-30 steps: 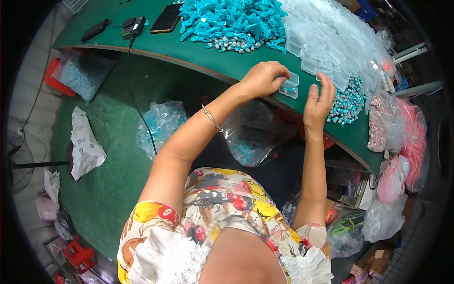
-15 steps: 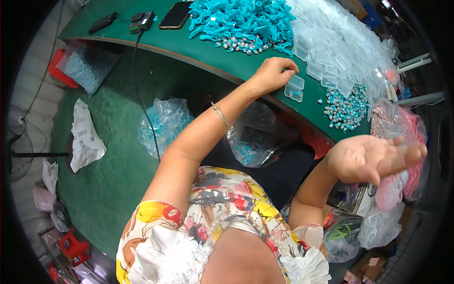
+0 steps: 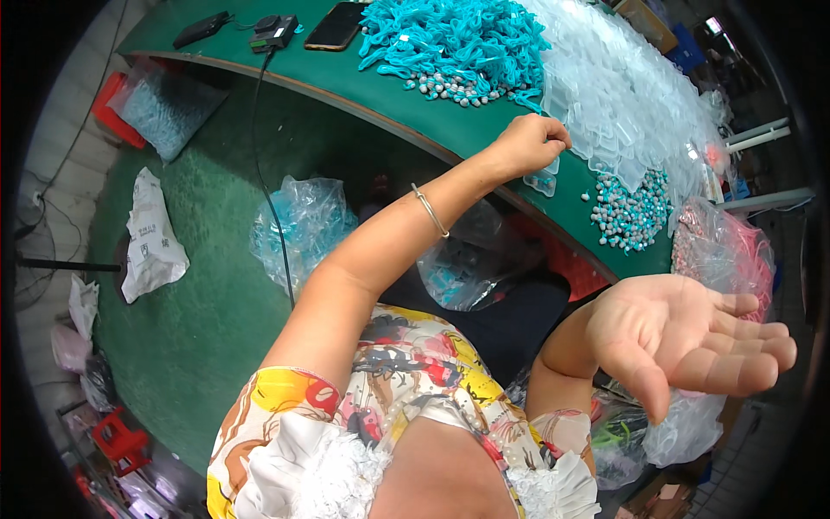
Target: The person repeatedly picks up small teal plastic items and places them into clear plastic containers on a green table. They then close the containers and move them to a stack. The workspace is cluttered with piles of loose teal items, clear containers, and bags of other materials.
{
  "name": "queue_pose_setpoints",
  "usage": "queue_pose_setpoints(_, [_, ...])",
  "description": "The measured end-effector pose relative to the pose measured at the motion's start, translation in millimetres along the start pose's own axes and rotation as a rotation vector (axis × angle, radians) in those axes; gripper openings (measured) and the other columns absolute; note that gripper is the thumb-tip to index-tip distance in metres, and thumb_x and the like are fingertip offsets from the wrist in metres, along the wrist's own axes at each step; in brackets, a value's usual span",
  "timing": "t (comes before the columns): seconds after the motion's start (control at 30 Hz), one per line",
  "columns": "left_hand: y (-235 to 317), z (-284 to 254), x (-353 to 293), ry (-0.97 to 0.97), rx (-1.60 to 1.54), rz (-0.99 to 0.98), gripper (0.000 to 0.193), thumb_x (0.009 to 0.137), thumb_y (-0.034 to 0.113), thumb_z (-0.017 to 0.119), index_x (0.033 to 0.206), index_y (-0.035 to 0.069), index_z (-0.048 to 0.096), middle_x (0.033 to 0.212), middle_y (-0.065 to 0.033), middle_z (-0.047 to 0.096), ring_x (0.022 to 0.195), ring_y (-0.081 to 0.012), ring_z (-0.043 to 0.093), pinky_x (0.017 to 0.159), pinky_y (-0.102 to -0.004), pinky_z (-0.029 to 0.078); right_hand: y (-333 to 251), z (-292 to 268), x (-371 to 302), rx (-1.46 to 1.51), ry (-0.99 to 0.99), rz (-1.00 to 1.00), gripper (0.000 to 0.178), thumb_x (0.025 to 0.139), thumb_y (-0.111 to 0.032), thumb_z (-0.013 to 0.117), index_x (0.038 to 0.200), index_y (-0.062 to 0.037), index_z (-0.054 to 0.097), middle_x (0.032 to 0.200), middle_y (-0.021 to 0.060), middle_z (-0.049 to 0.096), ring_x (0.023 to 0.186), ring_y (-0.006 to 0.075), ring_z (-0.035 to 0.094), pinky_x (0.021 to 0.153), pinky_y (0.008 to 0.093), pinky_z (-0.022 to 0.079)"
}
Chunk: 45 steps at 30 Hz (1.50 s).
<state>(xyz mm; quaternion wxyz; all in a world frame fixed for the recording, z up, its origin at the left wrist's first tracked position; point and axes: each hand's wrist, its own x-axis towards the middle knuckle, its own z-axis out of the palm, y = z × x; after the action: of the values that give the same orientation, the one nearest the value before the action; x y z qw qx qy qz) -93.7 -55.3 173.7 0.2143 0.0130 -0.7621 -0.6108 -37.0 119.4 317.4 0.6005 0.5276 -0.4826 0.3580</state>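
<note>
My left hand [image 3: 533, 144] is over the table near its front edge, fingers pinched together. Whatever may be between the fingertips is hidden. Just below that hand, a small clear plastic box [image 3: 541, 183] with turquoise bits inside is partly covered by it. Out to the right, my right hand [image 3: 683, 339] is held palm up in the air with fingers spread, and its palm looks bare. A heap of small turquoise-and-silver beads [image 3: 629, 212] lies on the table between the two hands.
Across the green table [image 3: 415, 130] lie a pile of turquoise cords [image 3: 454, 48] with bead ends, many clear plastic boxes [image 3: 622, 95], a phone [image 3: 335, 26] and a small black device [image 3: 273, 33] whose cable hangs over the edge. Plastic bags [image 3: 303, 229] stand below.
My left hand has shifted right, now covering more of the small box. My right hand has moved toward me, its palm turned further up and its fingers more spread.
</note>
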Motion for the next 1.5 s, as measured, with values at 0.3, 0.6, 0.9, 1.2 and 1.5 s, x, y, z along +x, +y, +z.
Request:
queue_pose_setpoints(0.3, [4, 25, 16, -0.032, 0.063, 0.089, 0.021, 0.080, 0.008, 0.065, 0.099, 0.002, 0.071, 0.094, -0.0137, 0.073, 0.089, -0.0252, 0.070, 0.082, -0.0345, 0.055, -48, 87, -99, 0.177, -0.587, 0.197, 0.061, 0.100, -0.053, 0.021, 0.107, -0.0071, 0.061, 0.102, 0.0049, 0.059, 0.117, 0.0266, 0.054, 0.112, 0.0504, 0.023])
queue_pose_setpoints(0.6, [1, 17, 19, -0.069, 0.032, 0.029, 0.025, 0.082, 0.012, 0.062, 0.102, 0.000, 0.071, 0.098, -0.0163, 0.072, 0.092, -0.0250, 0.069, 0.084, -0.0345, 0.054, -42, 97, -107, 0.199, -0.624, 0.207, 0.066, 0.099, -0.050, 0.023, 0.093, -0.0056, 0.072, 0.091, 0.0088, 0.069, 0.112, 0.0328, 0.062, 0.110, 0.0614, 0.018])
queue_pose_setpoints(0.9, [23, 15, 4, 0.026, 0.014, 0.111, 0.028, 0.081, 0.014, 0.052, 0.096, -0.002, 0.070, 0.089, -0.0203, 0.071, 0.085, -0.0318, 0.068, 0.079, -0.0381, 0.054, -39, 84, -93, 0.257, -0.692, 0.274, 0.072, 0.101, -0.054, 0.019, 0.118, -0.0022, 0.067, 0.119, 0.0147, 0.066, 0.124, 0.0348, 0.055, 0.113, 0.0587, 0.015])
queue_pose_setpoints(1.2, [-54, 44, 41, -0.132, -0.891, -0.254, 0.026, 0.096, 0.025, 0.049, 0.087, 0.008, 0.067, 0.085, -0.0006, 0.064, 0.079, -0.0101, 0.058, 0.070, -0.0284, 0.048, -38, 69, -86, 1.121, -0.226, 1.092, 0.086, 0.101, -0.062, 0.011, 0.142, 0.0074, 0.042, 0.147, 0.0234, 0.043, 0.142, 0.0336, 0.034, 0.119, 0.0434, 0.015])
queue_pose_setpoints(1.5, [-9, 18, 6, -0.063, -0.601, -0.267, 0.022, 0.091, 0.014, 0.054, 0.101, -0.001, 0.067, 0.091, -0.0024, 0.067, 0.083, -0.0159, 0.063, 0.071, -0.0302, 0.050, -20, 52, -95, 1.290, 0.056, 1.364, 0.068, 0.105, -0.051, 0.024, 0.141, 0.0041, 0.044, 0.141, 0.0200, 0.050, 0.132, 0.0316, 0.047, 0.112, 0.0440, 0.033])
